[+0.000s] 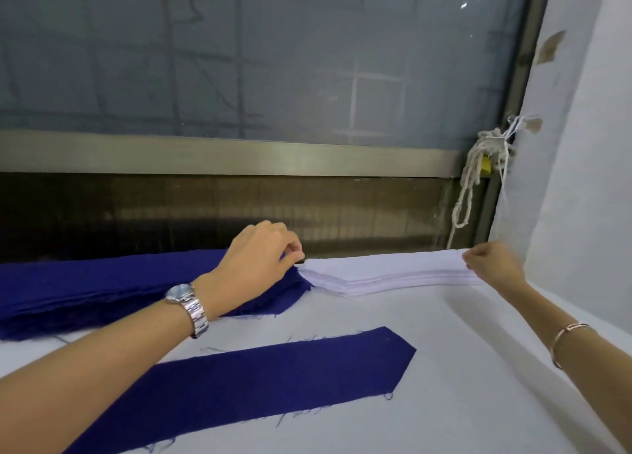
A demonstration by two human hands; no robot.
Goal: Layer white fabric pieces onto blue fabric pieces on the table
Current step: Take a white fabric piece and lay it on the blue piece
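Note:
A single long blue fabric piece [260, 382] with a pointed right end lies flat on the white table [461, 368] in front of me. Behind it, at the far left, sits a thick stack of blue pieces [102, 289]. To its right lies a stack of white fabric pieces [386, 272]. My left hand [260, 258], with a watch on the wrist, pinches the left tip of the top white piece. My right hand [492, 262], with a bracelet on the arm, pinches the right end of the same stack's top layer.
A window with a metal frame [239, 156] runs along the far edge of the table. A bundle of white cord [478, 166] hangs in the corner. A white wall [581, 146] closes off the right side.

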